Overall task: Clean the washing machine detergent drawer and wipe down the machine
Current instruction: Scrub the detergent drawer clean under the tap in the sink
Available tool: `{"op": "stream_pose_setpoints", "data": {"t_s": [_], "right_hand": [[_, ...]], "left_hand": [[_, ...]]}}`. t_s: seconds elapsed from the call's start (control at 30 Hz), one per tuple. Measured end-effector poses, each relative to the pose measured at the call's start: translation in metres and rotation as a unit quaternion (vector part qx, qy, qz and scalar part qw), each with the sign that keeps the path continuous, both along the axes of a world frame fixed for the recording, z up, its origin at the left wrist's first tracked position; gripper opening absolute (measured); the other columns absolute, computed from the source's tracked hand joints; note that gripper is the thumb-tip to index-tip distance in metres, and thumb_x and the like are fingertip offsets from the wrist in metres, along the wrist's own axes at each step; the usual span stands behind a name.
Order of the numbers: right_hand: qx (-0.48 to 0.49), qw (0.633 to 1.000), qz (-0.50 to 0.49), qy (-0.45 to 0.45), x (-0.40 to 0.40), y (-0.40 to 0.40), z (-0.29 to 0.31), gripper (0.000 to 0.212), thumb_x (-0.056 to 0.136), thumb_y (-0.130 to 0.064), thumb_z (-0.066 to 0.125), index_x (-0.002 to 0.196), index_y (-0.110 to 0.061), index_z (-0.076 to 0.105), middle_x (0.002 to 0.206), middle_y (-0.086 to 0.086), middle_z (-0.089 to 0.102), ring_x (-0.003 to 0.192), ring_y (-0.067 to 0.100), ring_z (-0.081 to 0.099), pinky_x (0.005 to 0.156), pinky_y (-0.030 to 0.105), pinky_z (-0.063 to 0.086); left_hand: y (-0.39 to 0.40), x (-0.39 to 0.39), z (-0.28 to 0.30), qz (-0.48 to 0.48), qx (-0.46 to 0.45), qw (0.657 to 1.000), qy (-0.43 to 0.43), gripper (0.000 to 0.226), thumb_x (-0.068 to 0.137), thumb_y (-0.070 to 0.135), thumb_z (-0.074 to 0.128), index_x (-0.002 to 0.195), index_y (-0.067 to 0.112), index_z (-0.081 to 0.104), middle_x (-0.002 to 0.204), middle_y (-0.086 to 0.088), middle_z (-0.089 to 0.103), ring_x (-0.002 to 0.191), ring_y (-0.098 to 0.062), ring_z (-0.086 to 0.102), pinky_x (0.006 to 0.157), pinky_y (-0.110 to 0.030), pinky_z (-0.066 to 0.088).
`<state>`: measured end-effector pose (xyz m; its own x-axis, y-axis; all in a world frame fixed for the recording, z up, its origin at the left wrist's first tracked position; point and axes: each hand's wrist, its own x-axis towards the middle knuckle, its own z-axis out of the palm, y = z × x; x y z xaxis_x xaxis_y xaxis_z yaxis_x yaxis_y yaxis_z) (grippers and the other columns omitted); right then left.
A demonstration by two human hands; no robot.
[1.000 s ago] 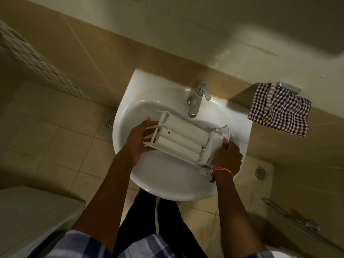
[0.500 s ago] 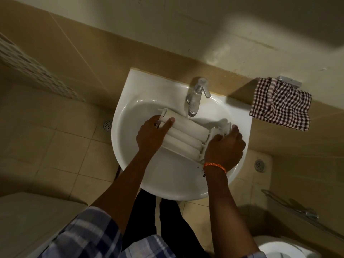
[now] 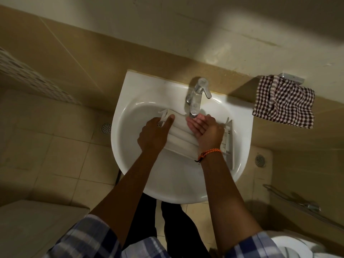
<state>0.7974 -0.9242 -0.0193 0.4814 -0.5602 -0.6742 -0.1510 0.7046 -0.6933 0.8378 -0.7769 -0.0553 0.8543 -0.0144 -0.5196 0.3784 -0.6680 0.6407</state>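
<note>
White sink point(image 3: 242, 146) on beige tiled wall point(image 3: 74, 58), 2 hands, left point(image 3: 154, 135) and right point(image 3: 206, 131), each grip flat, fingers apart on detergent drawer point(image 3: 181, 143).

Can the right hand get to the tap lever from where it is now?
Probably yes. The right hand lies palm-up on the detergent drawer just under the spout of the tap, holding nothing, and nothing stands between it and the lever above.
</note>
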Motion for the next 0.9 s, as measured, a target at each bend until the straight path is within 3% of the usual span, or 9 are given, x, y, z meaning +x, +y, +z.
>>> {"op": "stream_pose_setpoints", "data": {"t_s": [0.2,0.37,0.53,0.57,0.63,0.7,0.73,0.8,0.9], "right_hand": [[0.096,0.994,0.049,-0.022,0.009,-0.003,0.002,0.026,0.1,-0.006,0.044,0.078,-0.002,0.058,0.089,0.028,0.075,0.087,0.039,0.077,0.08,0.042,0.066],[0.126,0.989,0.047,-0.069,0.005,0.013,-0.006,0.035,0.104,-0.012,0.043,0.101,0.013,0.067,0.102,0.032,0.075,0.097,0.044,0.075,0.086,0.042,0.065],[-0.113,0.988,0.072,-0.072,-0.011,0.053,-0.017,0.032,0.107,-0.007,0.047,0.11,0.016,0.069,0.104,0.026,0.076,0.099,0.036,0.076,0.091,0.042,0.063],[-0.25,0.954,0.15,-0.072,-0.023,0.062,-0.021,0.031,0.109,-0.01,0.047,0.12,0.008,0.07,0.116,0.019,0.075,0.112,0.03,0.072,0.102,0.041,0.058],[-0.519,0.78,0.347,-0.039,-0.049,0.07,-0.035,0.039,0.113,-0.023,0.044,0.145,-0.009,0.059,0.149,0.008,0.06,0.144,0.02,0.051,0.122,0.039,0.04],[-0.661,0.609,0.437,0.031,-0.069,0.062,-0.049,0.05,0.114,-0.029,0.039,0.162,-0.014,0.037,0.169,0.004,0.035,0.16,0.017,0.022,0.131,0.041,0.022],[-0.693,0.564,0.441,0.079,-0.075,0.058,-0.052,0.055,0.114,-0.033,0.036,0.166,-0.016,0.027,0.173,0.001,0.024,0.162,0.016,0.013,0.131,0.044,0.018],[-0.706,0.543,0.419,0.175,-0.08,0.058,-0.05,0.061,0.114,-0.042,0.028,0.168,-0.019,0.013,0.176,0.0,0.01,0.163,0.017,0.003,0.132,0.047,0.014],[-0.686,0.581,0.372,0.232,-0.069,0.072,-0.049,0.064,0.114,-0.045,0.022,0.168,-0.015,0.009,0.177,0.006,0.007,0.163,0.019,-0.001,0.132,0.048,0.008]], "left_hand": [[0.002,0.013,-0.002,-0.009,0.022,0.998,0.051,0.079,0.092,0.085,0.049,0.141,0.026,0.066,0.142,-0.003,0.068,0.128,-0.031,0.063,0.109,-0.046,0.045],[0.006,0.016,-0.01,0.006,-0.004,0.997,0.074,0.073,0.089,0.088,0.051,0.119,0.025,0.075,0.12,-0.001,0.074,0.112,-0.027,0.068,0.108,-0.049,0.051],[0.01,0.013,-0.014,0.037,-0.061,0.994,0.084,0.065,0.087,0.086,0.056,0.105,0.027,0.077,0.104,0.003,0.074,0.102,-0.024,0.069,0.102,-0.048,0.054],[0.01,0.013,-0.013,0.04,-0.065,0.994,0.081,0.066,0.085,0.086,0.056,0.105,0.027,0.077,0.104,0.004,0.075,0.101,-0.023,0.069,0.101,-0.048,0.054],[0.01,0.011,-0.012,0.046,-0.082,0.993,0.077,0.066,0.083,0.087,0.055,0.101,0.027,0.077,0.1,0.006,0.076,0.098,-0.02,0.07,0.101,-0.048,0.055],[0.011,0.01,-0.009,0.047,-0.086,0.992,0.077,0.067,0.081,0.088,0.054,0.099,0.027,0.075,0.098,0.006,0.075,0.096,-0.018,0.07,0.101,-0.048,0.055],[0.011,0.009,-0.009,0.046,-0.082,0.993,0.074,0.065,0.084,0.087,0.055,0.098,0.026,0.074,0.097,0.006,0.073,0.096,-0.019,0.069,0.099,-0.047,0.055],[0.009,0.008,-0.005,0.041,-0.07,0.995,0.06,0.06,0.09,0.082,0.056,0.096,0.025,0.072,0.094,0.007,0.07,0.095,-0.019,0.067,0.095,-0.043,0.053],[0.008,0.001,0.001,0.031,-0.065,0.997,0.036,0.062,0.092,0.083,0.053,0.103,0.025,0.071,0.097,0.008,0.072,0.093,-0.015,0.068,0.095,-0.044,0.055]]}}
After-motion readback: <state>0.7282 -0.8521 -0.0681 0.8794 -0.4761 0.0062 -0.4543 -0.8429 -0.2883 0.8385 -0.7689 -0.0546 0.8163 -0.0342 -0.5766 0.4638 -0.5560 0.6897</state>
